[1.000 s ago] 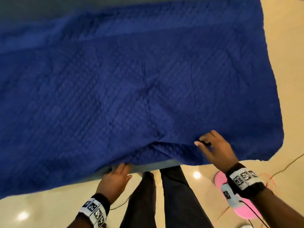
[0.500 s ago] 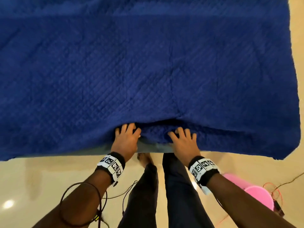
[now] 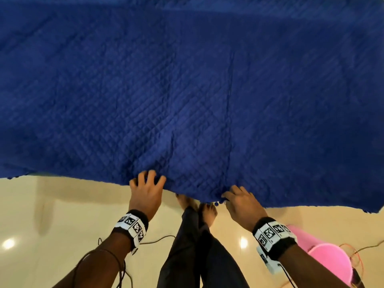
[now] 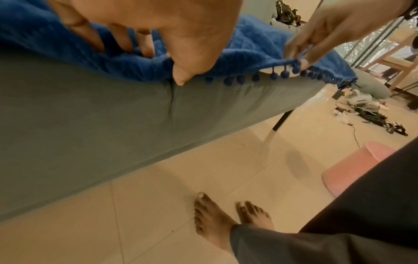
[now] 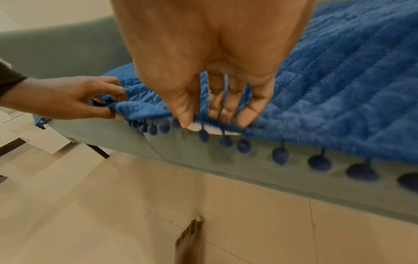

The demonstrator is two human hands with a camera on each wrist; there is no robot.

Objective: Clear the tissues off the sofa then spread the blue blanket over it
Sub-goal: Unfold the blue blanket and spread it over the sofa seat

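Note:
The blue blanket, quilted and edged with pom-poms, lies spread across the grey-green sofa and fills the head view. My left hand pinches its front edge, thumb below and fingers on top, as the right wrist view shows for this left hand. A little to the right, my right hand pinches the same fringed edge. The pom-poms hang over the sofa's front face. No tissues show in any view.
A pink bin stands on the tiled floor at my right. My bare feet are close to the sofa front. Cables and loose gear lie on the floor beyond the sofa's right leg.
The blanket's front edge has been drawn toward me and now hides the sofa's front rim in the head view. Both hands went from lying on the edge to pinching it.

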